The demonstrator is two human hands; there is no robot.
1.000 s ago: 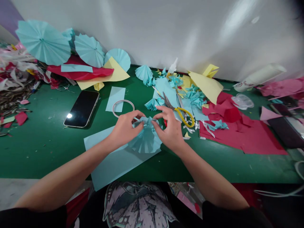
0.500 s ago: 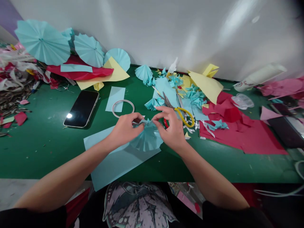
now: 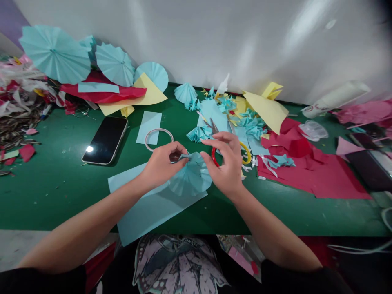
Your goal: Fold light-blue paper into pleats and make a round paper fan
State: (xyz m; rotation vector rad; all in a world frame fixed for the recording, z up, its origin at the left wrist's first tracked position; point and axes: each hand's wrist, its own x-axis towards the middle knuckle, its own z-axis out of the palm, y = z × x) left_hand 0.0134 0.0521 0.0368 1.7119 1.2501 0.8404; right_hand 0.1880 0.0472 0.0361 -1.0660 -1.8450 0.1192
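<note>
A pleated light-blue paper fan (image 3: pixel 190 176) is spread in front of me, above a large light-blue paper sheet (image 3: pixel 147 218). My left hand (image 3: pixel 162 163) pinches the fan's gathered top edge between thumb and fingers. At the fan's right side is my right hand (image 3: pixel 226 165), with thumb and index finger parted; its thumb tip is close to the paper, and I cannot tell whether they touch. Behind the right hand lie scissors (image 3: pixel 246 154) with red and yellow handles, partly hidden by it. A roll of narrow tape (image 3: pixel 159 131) lies beyond my left hand, partly over a small blue paper rectangle (image 3: pixel 146 126).
A phone (image 3: pixel 105 140) lies to the left. Finished blue paper rosettes (image 3: pixel 55 55) lean against the wall. Folded blue paper pieces (image 3: pixel 251 124), a glue bottle (image 3: pixel 223 84) and yellow sheets (image 3: pixel 266 110) crowd the back. Red paper (image 3: pixel 333 179) covers part of the right side.
My right hand has moved slightly right and up, its thumb and index finger spreading from the fan's top. The left hand keeps its pinch, and the fan has opened out slightly rightward.
</note>
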